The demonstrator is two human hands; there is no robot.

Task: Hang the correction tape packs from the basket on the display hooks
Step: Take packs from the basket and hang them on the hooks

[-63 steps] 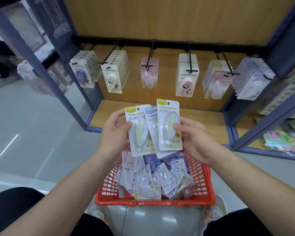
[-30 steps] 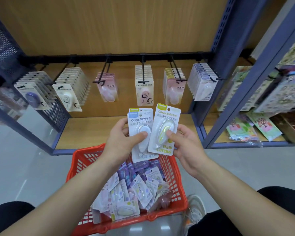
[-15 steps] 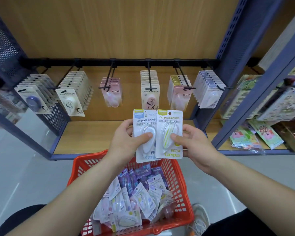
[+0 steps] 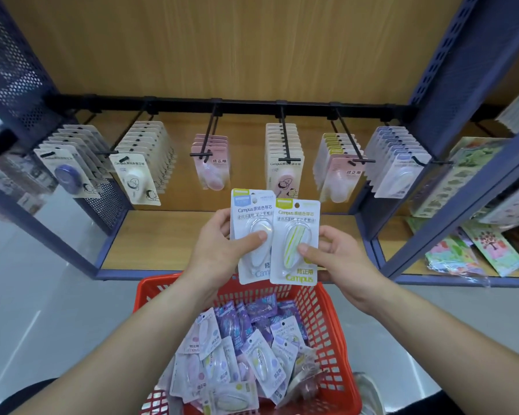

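My left hand [image 4: 219, 250] pinches a blue-topped correction tape pack [image 4: 250, 223], with another pack stacked behind it. My right hand [image 4: 339, 262] pinches a green-striped pack [image 4: 295, 232] beside it. Both are held upright above the red basket [image 4: 327, 307], which holds several loose packs [image 4: 240, 354]. Ahead, a black rail carries display hooks [image 4: 285, 136] with hanging packs; the pink-pack hook [image 4: 206, 145] holds only a few.
Blue shelf posts [image 4: 450, 70] frame the bay, with a mesh side panel [image 4: 9, 64] at left. A wooden shelf board [image 4: 162, 235] lies under the hooks. The neighbouring bay at right holds sticker sheets [image 4: 474, 250]. Grey floor lies at left.
My view has swung right and closer to the hooks. The green-striped pack has come off the fan in my left hand and now sits apart in my right hand.
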